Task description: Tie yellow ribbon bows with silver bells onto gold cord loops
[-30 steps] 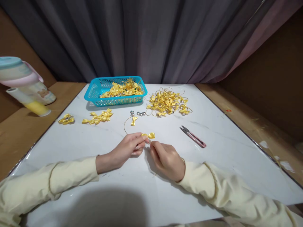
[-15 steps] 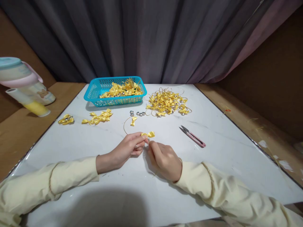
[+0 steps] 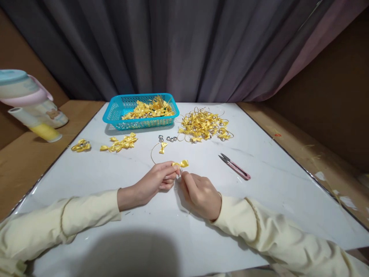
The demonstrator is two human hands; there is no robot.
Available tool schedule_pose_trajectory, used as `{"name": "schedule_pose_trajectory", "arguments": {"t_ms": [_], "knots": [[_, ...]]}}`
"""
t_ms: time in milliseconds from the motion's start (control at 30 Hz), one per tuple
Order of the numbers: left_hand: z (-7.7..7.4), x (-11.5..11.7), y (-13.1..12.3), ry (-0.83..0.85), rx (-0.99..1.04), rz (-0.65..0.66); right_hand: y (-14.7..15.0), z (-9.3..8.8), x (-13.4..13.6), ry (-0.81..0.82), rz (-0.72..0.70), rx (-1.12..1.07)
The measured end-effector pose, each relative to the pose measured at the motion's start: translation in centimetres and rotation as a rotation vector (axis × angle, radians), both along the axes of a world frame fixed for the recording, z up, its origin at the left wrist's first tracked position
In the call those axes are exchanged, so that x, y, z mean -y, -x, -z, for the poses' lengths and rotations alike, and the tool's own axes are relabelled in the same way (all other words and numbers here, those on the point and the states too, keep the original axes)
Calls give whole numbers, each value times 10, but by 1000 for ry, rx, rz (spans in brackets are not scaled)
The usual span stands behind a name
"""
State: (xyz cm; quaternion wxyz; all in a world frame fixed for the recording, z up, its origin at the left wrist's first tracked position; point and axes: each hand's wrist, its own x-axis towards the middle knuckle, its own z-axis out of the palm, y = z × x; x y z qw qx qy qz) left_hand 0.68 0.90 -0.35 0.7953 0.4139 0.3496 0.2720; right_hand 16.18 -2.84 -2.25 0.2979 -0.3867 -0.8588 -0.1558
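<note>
Left hand (image 3: pixel 155 179): thumb and forefinger pinched shut on one end of a yellow bow (image 3: pixel 183 164), the other end poking out free. Right hand (image 3: pixel 201 194): fingers curled, tips together right below the bow's middle; something thin seems to run between the tips and the bow, too small for me to say what. Bow sits between both hands, just above the table (image 3: pixel 268 188).

Step looks like fastening or threading at the bow's centre. From here that calls for a firm left pinch and a small, careful pull or tuck by the right fingertips, no crushing the loops.

A thin gold cord (image 3: pixel 152 156) arcs out behind the left hand; its link to the bow is hidden.

Further out: one loose bow (image 3: pixel 163 148) near the cord, silver beads (image 3: pixel 172 139) just behind it. Snips (image 3: pixel 235 166) lie right, blades apart. Left, a bow cluster (image 3: pixel 119 143) and a small bundle (image 3: pixel 81 145). At the back, a blue basket (image 3: pixel 110 111) with more bows, and beside it a corded pile (image 3: pixel 201 125).
</note>
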Motion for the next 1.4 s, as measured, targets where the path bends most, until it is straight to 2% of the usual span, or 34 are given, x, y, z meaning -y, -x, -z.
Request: {"name": "schedule_pose_trajectory", "arguments": {"t_ms": [433,633,767,967,1100,1233,1400], "knots": [[-2,1,0,0,-10,2,0,-1,0,0,-13,4],[-4,0,0,-41,-51,-35,-4,2,-2,91,21,-89],[-6,6,4,-218,-115,-21,-9,2,-2,148,22,-152],[-8,13,12,-688,-376,2,-10,-3,2,181,-33,-213],[-10,12,14,-829,-461,14,-11,-2,3,166,-83,-189],[-11,11,13,-794,-447,4,-11,-1,3,146,-100,-133],[-12,12,12,-583,-345,37,-12,-3,3,157,-116,-98]]}}
